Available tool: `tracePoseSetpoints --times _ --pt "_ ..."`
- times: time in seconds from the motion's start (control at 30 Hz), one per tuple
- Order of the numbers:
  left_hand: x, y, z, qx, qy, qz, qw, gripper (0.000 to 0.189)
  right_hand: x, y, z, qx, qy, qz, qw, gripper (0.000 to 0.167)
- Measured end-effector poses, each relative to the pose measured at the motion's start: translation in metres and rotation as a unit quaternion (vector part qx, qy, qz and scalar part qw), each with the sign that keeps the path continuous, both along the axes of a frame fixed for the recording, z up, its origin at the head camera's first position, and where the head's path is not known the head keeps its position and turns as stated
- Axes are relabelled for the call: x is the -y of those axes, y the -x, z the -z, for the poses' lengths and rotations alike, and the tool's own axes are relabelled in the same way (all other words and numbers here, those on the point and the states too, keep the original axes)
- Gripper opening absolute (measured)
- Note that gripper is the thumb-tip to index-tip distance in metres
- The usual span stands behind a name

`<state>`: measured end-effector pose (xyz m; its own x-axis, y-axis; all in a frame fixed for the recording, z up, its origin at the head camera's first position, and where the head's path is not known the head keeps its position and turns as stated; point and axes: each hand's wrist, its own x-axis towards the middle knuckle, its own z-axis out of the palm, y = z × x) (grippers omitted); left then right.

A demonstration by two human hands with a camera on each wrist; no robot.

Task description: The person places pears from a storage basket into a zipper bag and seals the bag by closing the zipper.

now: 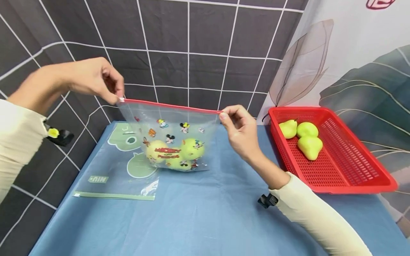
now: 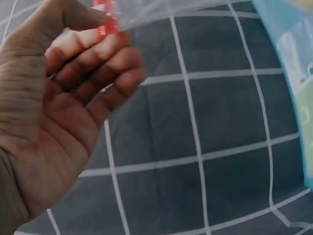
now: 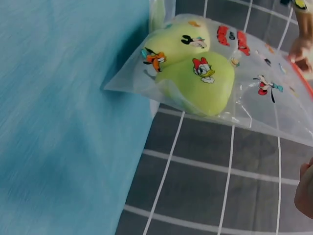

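Your left hand [image 1: 96,80] and right hand [image 1: 240,131], fingers curled, pinched opposite ends of the bag's red edge [image 1: 173,105]. Between them the bag [image 1: 173,124], green fruit [image 1: 192,148] in its bottom, hung over the table [image 1: 205,217]; an even, level pull probably best suited its loaded weight.

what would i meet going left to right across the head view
Cream fabric left sleeve → bare left hand → clear plastic bag with red zip strip and cartoon prints → bare right hand → red perforated plastic basket.
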<state>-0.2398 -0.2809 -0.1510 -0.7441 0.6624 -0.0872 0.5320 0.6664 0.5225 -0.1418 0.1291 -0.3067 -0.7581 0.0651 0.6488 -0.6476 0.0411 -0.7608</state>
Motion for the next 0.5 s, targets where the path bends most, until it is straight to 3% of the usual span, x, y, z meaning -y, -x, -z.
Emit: tracePoseSetpoints --times 0.23,0.37,0.5 --pt "0.058 0.014 -0.017 0.053 0.046 0.031 0.997 0.02 0.045 -0.007 -0.004 -0.018 -0.033 -0.069 0.9969 0.007" --pt "0.085 0.014 -0.028 0.083 0.052 0.039 0.9945 0.027 0.066 -0.013 -0.006 -0.021 -0.038 -0.099 0.9941 0.005" --pt "0.111 0.017 -0.037 0.132 0.067 0.063 0.987 0.033 0.082 -0.016 -0.006 -0.024 -0.046 -0.123 0.991 0.005"
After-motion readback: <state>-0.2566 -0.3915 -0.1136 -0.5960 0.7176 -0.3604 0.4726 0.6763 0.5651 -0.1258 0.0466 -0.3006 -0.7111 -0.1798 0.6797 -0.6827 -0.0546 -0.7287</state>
